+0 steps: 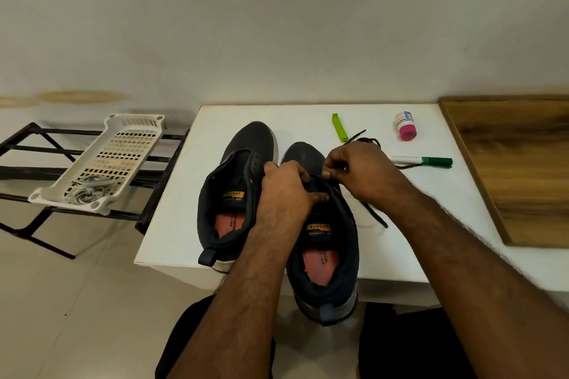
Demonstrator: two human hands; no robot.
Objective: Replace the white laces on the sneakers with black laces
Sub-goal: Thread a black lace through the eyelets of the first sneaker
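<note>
Two dark sneakers stand side by side on a white table (308, 114), toes pointing away from me. The left sneaker (237, 188) has no lace in it. My left hand (284, 191) grips the tongue area of the right sneaker (326, 243). My right hand (357, 172) pinches a black lace (377, 218) over the eyelets of that shoe. The lace trails down the shoe's right side onto the table. Another black lace (368, 141) lies behind my right hand. White laces (89, 189) lie coiled in a white plastic tray (123, 144) to the left.
A green clip (338, 128), a small pink-capped bottle (406, 126) and a green-capped marker (428, 160) lie on the table's far right. A wooden board (523, 163) borders the table on the right. The tray sits on a black metal rack (37, 160).
</note>
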